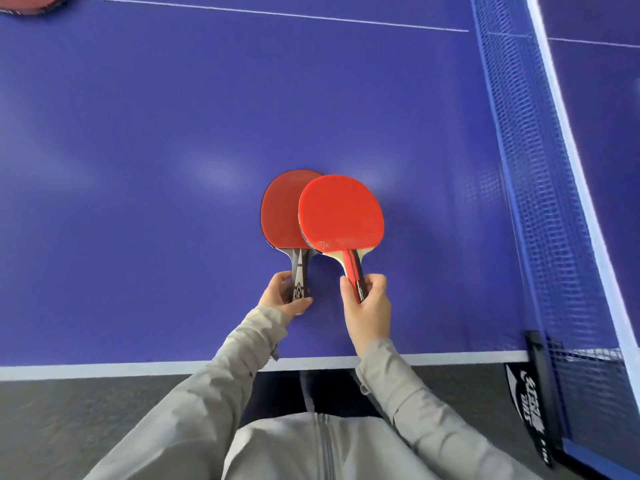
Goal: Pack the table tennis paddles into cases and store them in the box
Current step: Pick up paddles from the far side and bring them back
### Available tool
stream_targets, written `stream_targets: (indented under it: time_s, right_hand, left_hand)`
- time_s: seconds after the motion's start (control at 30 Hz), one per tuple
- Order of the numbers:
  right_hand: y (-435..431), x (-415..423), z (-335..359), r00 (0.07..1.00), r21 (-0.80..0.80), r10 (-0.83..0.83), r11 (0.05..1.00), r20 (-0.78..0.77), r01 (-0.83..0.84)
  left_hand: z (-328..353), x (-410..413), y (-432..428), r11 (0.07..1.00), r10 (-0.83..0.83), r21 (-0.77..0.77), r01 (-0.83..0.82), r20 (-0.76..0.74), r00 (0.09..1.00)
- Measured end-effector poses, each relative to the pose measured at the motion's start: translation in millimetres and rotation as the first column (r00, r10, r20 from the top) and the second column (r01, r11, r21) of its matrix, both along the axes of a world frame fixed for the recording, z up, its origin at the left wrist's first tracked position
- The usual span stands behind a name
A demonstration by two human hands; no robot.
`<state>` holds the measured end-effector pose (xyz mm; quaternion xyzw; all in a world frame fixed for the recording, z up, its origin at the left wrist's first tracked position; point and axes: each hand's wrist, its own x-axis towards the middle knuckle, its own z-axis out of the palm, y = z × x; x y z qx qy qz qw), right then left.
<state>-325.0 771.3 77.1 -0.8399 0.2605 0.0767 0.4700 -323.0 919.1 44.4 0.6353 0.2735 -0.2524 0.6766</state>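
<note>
We start at the grips. Our left hand [285,294] curls its fingers and thumb round the grey handle [300,271] of the darker paddle [280,213]. Our right hand [367,303] pinches the red-striped handle [354,273] of the brighter paddle [341,213] between thumb and fingertips. That is two paddles, one per hand, both with the blades pointing away from us.

The brighter blade sits on top and overlaps the right edge of the darker one. Both are low over the blue table [173,150], near its close edge. We cannot tell whether the darker one rests on the surface or hangs just above it.

Here is the risk as we read it. The right-hand hold is a light pinch far down the handle, so a quick turn could let that blade swing or slip out. With the rubbers overlapping, dragging one across the other may scuff them or catch an edge. The net [530,168] stands off to our right, and a wide sweep that way would snag it.

A third paddle [31,3] peeks in at the far left corner and is easy to forget. We see no case and no box, so we will be searching for them with both hands full.
</note>
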Motion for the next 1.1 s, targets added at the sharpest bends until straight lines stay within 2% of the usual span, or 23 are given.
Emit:
stream_targets:
  time_s: [0.17, 0.33, 0.43, 0.57, 0.77, 1.0, 1.1]
  right_hand:
    - [34, 0, -5, 1.000, 0.029, -0.016, 0.999, 0.020, 0.015]
    - [63, 9, -12, 0.998, 0.101, -0.020, 0.995, -0.058, 0.026]
    - [68, 8, -17, 0.995, 0.066, 0.030, 0.998, -0.092, -0.024]
    - [68, 3, -23, 0.995, 0.016, 0.083, 0.996, -0.062, -0.082]
    - [69, -4, -26, 0.994, -0.003, 0.107, 0.994, -0.020, -0.107]
    - [58, -6, -25, 0.988, -0.014, 0.153, 0.988, -0.034, -0.154]
    - [44, -15, -23, 0.987, -0.113, 0.162, 0.980, -0.012, -0.162]
  left_hand:
    - [-8, 1, 17, 0.991, -0.109, -0.076, 0.112, 0.044, 0.993]
    - [-13, 2, 25, 0.974, -0.182, -0.128, 0.189, 0.063, 0.981]
    - [-18, 7, 33, 0.955, -0.238, -0.171, 0.242, 0.044, 0.970]
    - [-21, 10, 38, 0.933, -0.291, -0.208, 0.293, 0.041, 0.956]
    - [-24, 12, 40, 0.920, -0.277, -0.288, 0.266, 0.002, 0.961]
    - [-17, 16, 37, 0.908, -0.197, -0.395, 0.139, -0.110, 0.974]
    - [-12, 19, 37, 0.915, -0.197, -0.385, 0.122, -0.161, 0.967]
